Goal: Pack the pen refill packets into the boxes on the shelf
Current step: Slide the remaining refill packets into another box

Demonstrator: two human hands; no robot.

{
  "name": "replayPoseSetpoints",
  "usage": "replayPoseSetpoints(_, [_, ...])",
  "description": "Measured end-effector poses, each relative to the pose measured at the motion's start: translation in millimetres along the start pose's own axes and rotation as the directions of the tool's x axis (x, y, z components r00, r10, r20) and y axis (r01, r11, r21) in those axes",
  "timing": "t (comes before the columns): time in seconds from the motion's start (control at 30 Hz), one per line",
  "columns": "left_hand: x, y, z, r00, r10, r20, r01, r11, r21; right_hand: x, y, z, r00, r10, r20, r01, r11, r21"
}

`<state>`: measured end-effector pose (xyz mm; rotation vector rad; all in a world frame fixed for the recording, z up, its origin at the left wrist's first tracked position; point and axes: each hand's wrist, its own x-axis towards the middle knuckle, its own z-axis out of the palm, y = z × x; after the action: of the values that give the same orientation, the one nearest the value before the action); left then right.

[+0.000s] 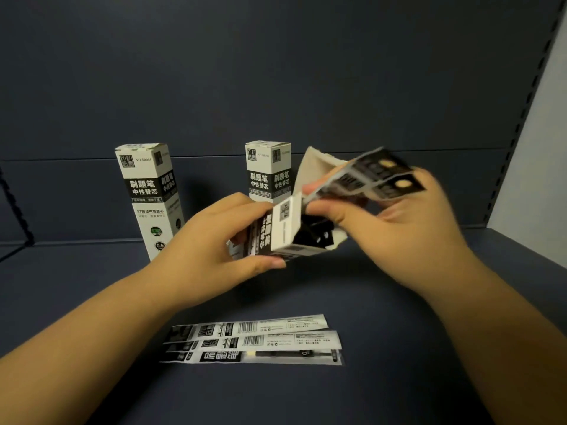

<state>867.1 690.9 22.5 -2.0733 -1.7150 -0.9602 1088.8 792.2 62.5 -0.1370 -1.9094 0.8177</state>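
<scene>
My left hand [214, 240] grips a white-and-black refill box [283, 228], tipped on its side above the shelf with its open end facing right and its flap [310, 167] raised. My right hand [399, 222] pinches a bundle of black-ended refill packets [371, 176], whose lower ends sit in the box's opening. Three more packets [251, 340] lie flat side by side on the shelf floor in front of me. Two closed matching boxes stand upright behind: one at the left [150, 197], one at the centre [267, 170], partly hidden by my hands.
The dark blue shelf floor [306, 394] runs to a dark back panel [276, 72]. A slotted upright [521, 118] edges the shelf at the right, with a pale wall beyond. A black wire divider [15, 216] stands at the far left.
</scene>
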Motion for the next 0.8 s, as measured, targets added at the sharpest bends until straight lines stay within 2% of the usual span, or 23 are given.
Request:
replayPoseSetpoints(0.07, [0.2,1.4,0.6,1.000,0.002,-0.003,-0.002,1.000,-0.004,0.4,-2.6,1.5,0.994,0.020,0.104,-0.017,0.999,-0.032])
replayPoseSetpoints(0.1, [0.2,1.6,0.4,1.000,-0.005,-0.011,0.005,1.000,-0.004,1.0,-0.5,0.4,0.995,0.007,0.103,0.000,0.998,-0.064])
replayPoseSetpoints(0.27, [0.5,3.3,-0.7,0.998,-0.041,-0.040,0.042,0.999,0.013,5.0,-1.2,-7.7,0.990,-0.133,-0.049,0.126,0.985,-0.121])
replayPoseSetpoints(0.33, [0.2,5.3,0.3,0.999,-0.038,-0.037,0.038,0.999,0.011,5.5,3.0,-9.4,0.987,-0.163,-0.013,0.158,0.970,-0.185])
replayPoseSetpoints(0.4, [0.3,7.6,2.3,0.999,-0.025,-0.038,0.025,1.000,0.013,4.9,6.8,-6.5,0.985,-0.154,0.073,0.169,0.931,-0.322])
replayPoseSetpoints(0.53, [1.0,11.6,4.7,0.998,-0.027,-0.063,0.028,1.000,0.010,7.6,1.9,4.0,0.978,0.055,0.199,0.066,0.831,-0.552])
replayPoseSetpoints(0.6, [0.7,13.1,4.9,0.998,-0.022,-0.065,0.025,0.999,0.033,8.8,-5.6,6.7,0.959,0.123,0.253,0.084,0.733,-0.675])
replayPoseSetpoints(0.7, [0.4,15.1,5.4,0.999,-0.012,-0.047,0.015,0.998,0.056,13.8,-18.6,10.2,0.904,0.256,0.342,0.122,0.613,-0.781])
replayPoseSetpoints(0.8, [1.1,13.9,5.2,1.000,-0.005,-0.028,0.008,0.997,0.074,16.9,-22.4,11.8,0.829,0.396,0.395,0.098,0.592,-0.800])
